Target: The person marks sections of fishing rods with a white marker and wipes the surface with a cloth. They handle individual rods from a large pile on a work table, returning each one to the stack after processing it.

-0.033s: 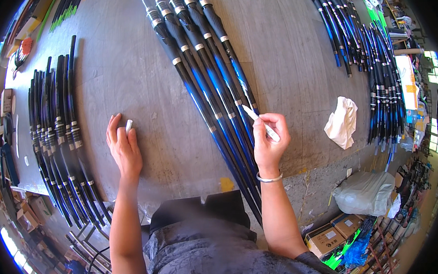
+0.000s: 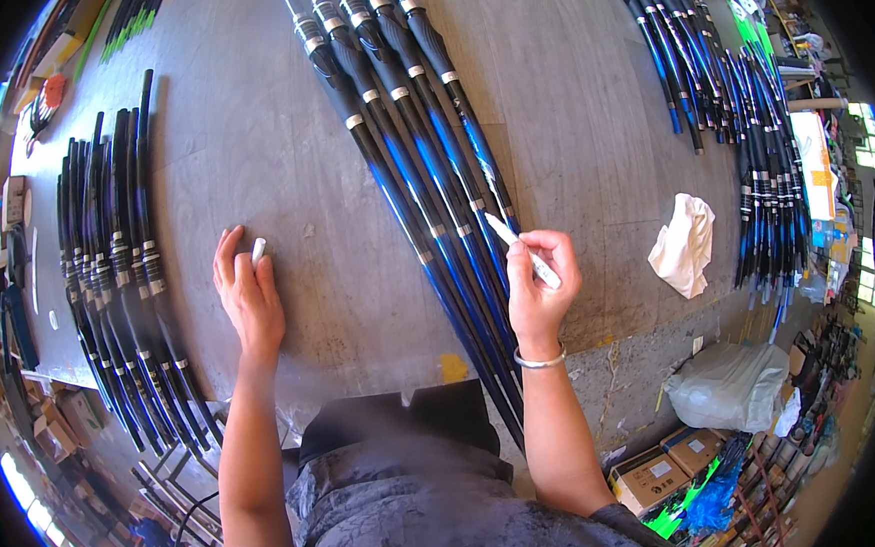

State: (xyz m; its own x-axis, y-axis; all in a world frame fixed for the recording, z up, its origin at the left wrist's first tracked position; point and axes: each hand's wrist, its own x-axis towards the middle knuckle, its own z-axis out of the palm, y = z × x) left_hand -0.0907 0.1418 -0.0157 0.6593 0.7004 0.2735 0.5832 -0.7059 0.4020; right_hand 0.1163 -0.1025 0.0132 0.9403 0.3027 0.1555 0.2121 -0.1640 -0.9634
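My right hand (image 2: 544,285) is closed around a white marker pen (image 2: 524,251), its tip pointing up and left over the rightmost of several black and blue fishing rods (image 2: 449,178). Whether the tip touches that rod I cannot tell. The rods lie side by side at a slant, with their lower ends reaching past the near table edge. To their left, my left hand (image 2: 250,297) rests on the table, a small white pen cap (image 2: 259,250) pinched between thumb and forefinger.
A bundle of dark rods (image 2: 121,263) lies at the left, overhanging the near edge. More blue and black rods (image 2: 767,178) are at the right, near a crumpled white cloth (image 2: 683,245). Below the table on the right are a grey plastic bag (image 2: 733,386) and cardboard boxes (image 2: 653,479).
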